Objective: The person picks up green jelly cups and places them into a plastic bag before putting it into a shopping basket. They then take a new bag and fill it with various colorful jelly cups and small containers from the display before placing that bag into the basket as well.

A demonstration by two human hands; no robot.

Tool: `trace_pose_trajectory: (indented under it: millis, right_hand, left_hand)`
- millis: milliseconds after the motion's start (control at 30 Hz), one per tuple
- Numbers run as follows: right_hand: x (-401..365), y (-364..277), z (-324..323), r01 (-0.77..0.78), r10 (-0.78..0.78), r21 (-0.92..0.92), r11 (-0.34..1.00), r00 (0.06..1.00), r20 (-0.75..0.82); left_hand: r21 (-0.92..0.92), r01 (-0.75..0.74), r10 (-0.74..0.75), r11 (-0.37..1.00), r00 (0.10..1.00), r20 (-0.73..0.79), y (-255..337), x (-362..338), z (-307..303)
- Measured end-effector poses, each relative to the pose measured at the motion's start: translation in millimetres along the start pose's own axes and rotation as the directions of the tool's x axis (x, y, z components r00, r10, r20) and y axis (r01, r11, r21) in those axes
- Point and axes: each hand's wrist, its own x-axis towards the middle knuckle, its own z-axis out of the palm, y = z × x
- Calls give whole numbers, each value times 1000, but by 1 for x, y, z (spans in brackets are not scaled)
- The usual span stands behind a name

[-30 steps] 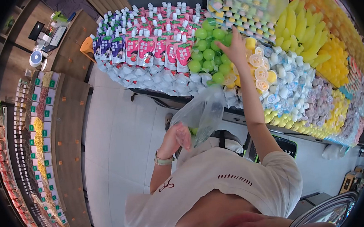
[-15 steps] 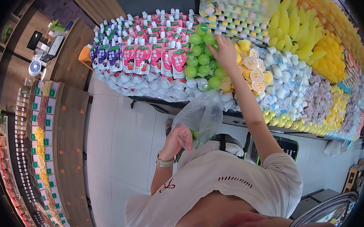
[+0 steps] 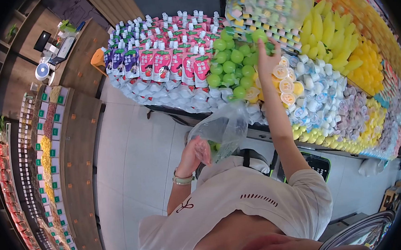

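My left hand (image 3: pixel 197 152) is closed around a clear plastic bag (image 3: pixel 226 125), which hangs open towards the display; something green shows through its lower part. My right hand (image 3: pixel 268 61) reaches over the display with a shiny green ball (image 3: pixel 258 35) at its fingertips. Just left of that hand is a pile of similar green balls (image 3: pixel 229 67), each round and glossy. Yellow-topped round cups (image 3: pixel 280 71) sit close by under the right wrist. What the fingers do on the far side of the held ball is partly hidden.
Pink and purple spouted pouches (image 3: pixel 163 65) stand to the left. A clear bag of pastel pieces (image 3: pixel 275 1) lies behind. White cups (image 3: pixel 316 79) and yellow banana-shaped items (image 3: pixel 326 28) fill the right. A black-and-green basket (image 3: pixel 316 164) is below the counter.
My right hand has moved right and slightly back from the green pile, and a green ball now shows raised at its fingertips. My left hand keeps the bag almost in place.
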Motion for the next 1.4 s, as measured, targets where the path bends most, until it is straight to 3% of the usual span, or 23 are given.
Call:
trace_pose_trajectory:
  millis: [33,100,167,200,267,333,400,433,567,667,767,867,900,933,967,1000,1067,1133,1200,1233,1300,1333,1400]
  right_hand:
    - [5,-11,0,-79,81,74,994,996,-31]
    - [4,-42,-9,-368,354,409,835,929,112]
    - [-8,-68,-24,-565,509,554,611,817,271]
    - [-19,-65,-34,-643,532,517,565,763,367]
    - [-55,-85,-58,-830,632,517,209,518,576]
    - [-101,-75,-82,-921,571,388,13,326,754]
    - [-141,-64,-93,-968,287,249,27,247,926]
    - [-157,-64,-98,-996,344,85,20,87,935]
    - [-201,-67,-102,-857,530,-506,-97,-475,702]
    - [-225,-64,-113,-782,475,-620,-62,-569,671]
    - [-222,-78,-112,-720,550,-694,12,-575,606]
    - [-239,-56,-120,-754,581,-628,-193,-603,546]
    - [-240,-52,-117,-806,507,-587,83,-473,721]
    - [-237,-46,-117,-730,455,-597,332,-430,780]
    - [-233,-42,-120,-554,428,-596,581,-415,803]
    - [-203,-70,-109,-351,427,-600,719,-458,779]
    - [-172,-107,-101,-308,454,-611,729,-450,769]
    - [-185,-105,-113,-603,473,-552,577,-304,827]
    - [-188,-102,-122,-527,465,-478,702,-169,869]
    - [-183,-104,-124,-278,416,-434,857,-122,901]
    - [-196,-86,-133,-225,439,-444,867,-76,895]
    - [-225,-54,-140,-435,521,-500,749,-79,850]
    - [-233,-47,-139,-565,632,-579,587,-127,765]
  left_hand:
    - [-4,0,0,1000,1000,5,1,0,0]
    - [8,0,0,1000,1000,8,1,-1,0]
    - [38,3,-3,999,1000,3,1,-2,0]
    - [41,-1,1,999,1000,-2,1,-2,1]
    - [47,-12,12,999,1000,-17,1,-1,2]
    - [33,-11,12,999,1000,-25,0,-1,4]
    - [35,-1,2,999,1000,-28,0,-2,6]
    - [44,9,-8,999,1000,-24,0,-2,6]
    - [188,51,-49,981,999,-14,6,-6,14]
    - [390,107,-97,915,994,-46,10,-8,22]
    - [486,116,-168,866,984,65,11,-8,31]
    - [536,125,-203,835,975,89,10,-6,43]
    - [546,114,-211,830,970,119,6,-6,46]
    - [557,101,-218,824,965,146,2,-5,49]
    - [567,88,-224,819,959,174,-2,-5,52]
    - [524,46,-207,850,945,253,-8,-6,54]
    - [667,-39,-237,744,918,318,-9,-7,70]
    - [721,-85,-291,687,878,381,-3,-7,78]
    - [733,-102,-293,672,873,390,-5,-6,73]
    - [740,-111,-294,663,871,394,-5,-5,71]
    - [749,-222,-261,625,844,469,0,-6,75]
    - [748,-278,-247,603,826,506,2,-6,78]
    - [762,-263,-235,591,848,475,2,-6,73]
